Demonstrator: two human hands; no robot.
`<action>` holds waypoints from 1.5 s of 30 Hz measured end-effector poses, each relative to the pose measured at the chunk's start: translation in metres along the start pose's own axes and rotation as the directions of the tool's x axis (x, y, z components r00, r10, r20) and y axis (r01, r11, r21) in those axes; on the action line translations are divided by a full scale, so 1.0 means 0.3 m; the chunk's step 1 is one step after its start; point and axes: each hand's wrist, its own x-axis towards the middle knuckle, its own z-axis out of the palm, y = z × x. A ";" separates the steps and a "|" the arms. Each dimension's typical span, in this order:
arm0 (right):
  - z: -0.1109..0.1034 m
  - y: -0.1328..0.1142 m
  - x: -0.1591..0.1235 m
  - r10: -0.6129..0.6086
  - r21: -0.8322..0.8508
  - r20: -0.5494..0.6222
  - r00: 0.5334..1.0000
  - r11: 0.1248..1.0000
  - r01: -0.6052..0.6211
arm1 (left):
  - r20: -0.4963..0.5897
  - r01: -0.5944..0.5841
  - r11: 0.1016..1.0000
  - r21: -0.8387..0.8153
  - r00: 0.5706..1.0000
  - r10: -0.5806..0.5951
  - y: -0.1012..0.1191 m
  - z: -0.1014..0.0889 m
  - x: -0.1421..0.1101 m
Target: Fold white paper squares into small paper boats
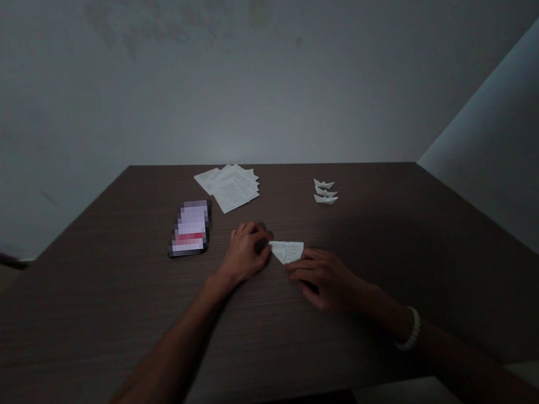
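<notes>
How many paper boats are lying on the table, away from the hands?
3: a back boat, middle boat and front boat, clustered on the table beyond the right hand.

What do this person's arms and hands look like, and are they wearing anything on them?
The left hand and right hand are bare, with no gloves or sleeves showing; a white beaded bracelet circles the right wrist.

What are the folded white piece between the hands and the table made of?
The folded piece looks like thin white paper: sharp creases, a matte surface, and small print like that on the loose sheets. The table looks like wood or wood-grain laminate: fine, straight brown streaks and a soft sheen. The look alone cannot settle which.
</notes>
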 end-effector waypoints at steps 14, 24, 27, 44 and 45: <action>-0.004 0.075 -0.068 0.017 -0.100 -0.161 0.987 0.994 -0.033 | 0.102 -0.280 0.937 -0.208 0.947 0.305 0.011 0.023 -0.011; -0.004 0.140 -0.025 -0.044 -0.247 -0.076 0.996 0.969 0.024 | 0.117 -0.330 0.931 -0.157 0.930 0.349 0.030 0.016 -0.015; -0.006 0.137 -0.009 -0.053 -0.222 -0.069 0.996 0.974 0.037 | 0.108 -0.324 0.936 -0.141 0.934 0.340 0.036 0.018 -0.019; -0.047 0.159 0.062 0.041 0.113 0.030 0.999 0.993 -0.044 | 0.137 -0.314 0.939 -0.139 0.933 0.332 0.072 0.031 -0.029; -0.040 0.166 0.064 0.050 0.127 0.026 0.998 0.991 -0.053 | 0.135 -0.314 0.937 -0.154 0.933 0.335 0.070 0.030 -0.027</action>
